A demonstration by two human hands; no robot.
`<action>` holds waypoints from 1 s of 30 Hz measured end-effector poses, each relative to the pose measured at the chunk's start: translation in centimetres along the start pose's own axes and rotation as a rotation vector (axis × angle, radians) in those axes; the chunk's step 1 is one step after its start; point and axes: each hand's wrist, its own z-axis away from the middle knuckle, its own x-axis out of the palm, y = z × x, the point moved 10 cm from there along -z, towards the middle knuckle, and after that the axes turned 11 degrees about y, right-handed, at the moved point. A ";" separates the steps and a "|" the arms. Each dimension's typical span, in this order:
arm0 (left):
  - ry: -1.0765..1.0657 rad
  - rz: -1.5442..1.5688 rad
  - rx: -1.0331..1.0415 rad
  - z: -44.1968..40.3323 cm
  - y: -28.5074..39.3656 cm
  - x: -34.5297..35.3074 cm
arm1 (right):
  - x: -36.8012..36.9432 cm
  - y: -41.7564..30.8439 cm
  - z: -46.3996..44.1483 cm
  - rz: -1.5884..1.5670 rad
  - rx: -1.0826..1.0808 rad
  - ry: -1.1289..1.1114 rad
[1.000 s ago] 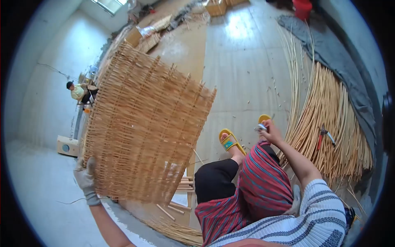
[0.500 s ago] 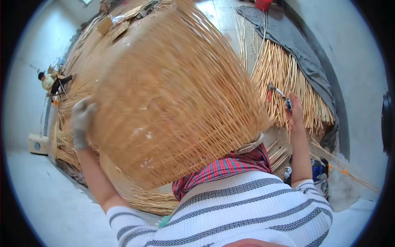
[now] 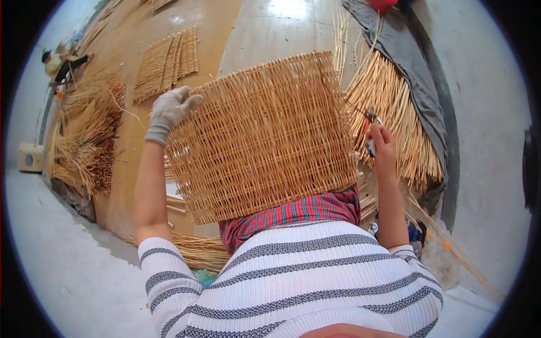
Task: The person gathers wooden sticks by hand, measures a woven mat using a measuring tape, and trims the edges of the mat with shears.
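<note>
A woven wicker panel lies across my lap, over a red striped cloth. My left hand, in a pale glove, grips the panel's upper left corner. To the right of the panel, my bare right hand is closed around a small dark and silvery tool, partly hidden by the fingers. Just above that hand, pruning shears with a red handle rest on a pile of peeled sticks.
Stacked woven panels lie on the floor at the upper left. A heap of thin canes is at the left, with a seated person beyond it. Grey cloth borders the stick pile. More canes lie at the lower left.
The panel has swung from the left onto my lap and now lies flatter. My left hand has moved right with it. My right hand has moved beside the stick pile.
</note>
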 end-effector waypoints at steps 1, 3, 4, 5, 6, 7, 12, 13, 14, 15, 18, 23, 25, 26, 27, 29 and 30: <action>0.031 -0.048 0.030 0.0 0.2 0.0 | 1.8 -1.1 0.6 -0.069 -0.066 -0.061; 0.040 -0.110 0.061 0.2 0.4 0.7 | 4.8 -1.8 2.4 -0.072 -0.020 -0.125; 0.044 -0.093 0.084 0.5 0.8 1.0 | 6.8 -2.2 3.8 -0.049 -0.048 -0.234; 0.065 -0.114 0.032 0.7 0.7 1.1 | 8.3 -2.5 5.0 -0.025 -0.077 -0.324; 0.083 -0.138 -0.005 0.7 1.2 1.3 | 9.6 -3.5 6.1 0.090 -0.206 -0.402; 0.202 -0.111 0.059 1.0 2.6 0.9 | 10.9 -4.0 7.2 0.208 -0.325 -0.478; 0.492 0.003 0.250 3.9 10.1 0.2 | 13.5 -2.3 9.1 0.234 -0.408 -0.558; 0.534 0.124 0.288 4.0 11.6 0.2 | 12.9 -4.5 9.2 0.234 -0.567 -0.420; 0.519 0.118 0.317 3.5 13.2 0.7 | 11.9 -6.6 9.5 0.236 -0.723 -0.279; 0.472 0.160 0.431 3.2 15.6 1.4 | 11.2 -5.9 8.5 0.197 -0.572 -0.272; 0.339 0.205 0.692 2.7 23.2 3.9 | 7.8 -2.1 4.1 0.366 -0.246 -0.243; 0.108 0.079 1.043 3.6 35.7 9.4 | 2.6 -0.9 2.0 0.662 -0.414 0.069; 0.103 0.029 1.101 3.1 37.1 11.5 | 4.4 -0.5 3.4 0.906 -0.644 0.055; 0.096 0.010 1.082 2.5 37.1 12.7 | 4.8 -0.4 4.0 0.903 -0.632 0.066; 0.086 -0.008 1.059 2.1 37.3 13.4 | 5.3 -0.6 4.6 0.899 -0.627 0.067; 0.083 -0.023 1.052 1.9 37.2 14.1 | 5.8 0.0 4.2 0.867 -0.567 0.049; 0.093 -0.043 1.037 1.9 37.0 14.2 | 5.9 0.2 4.1 0.861 -0.547 0.040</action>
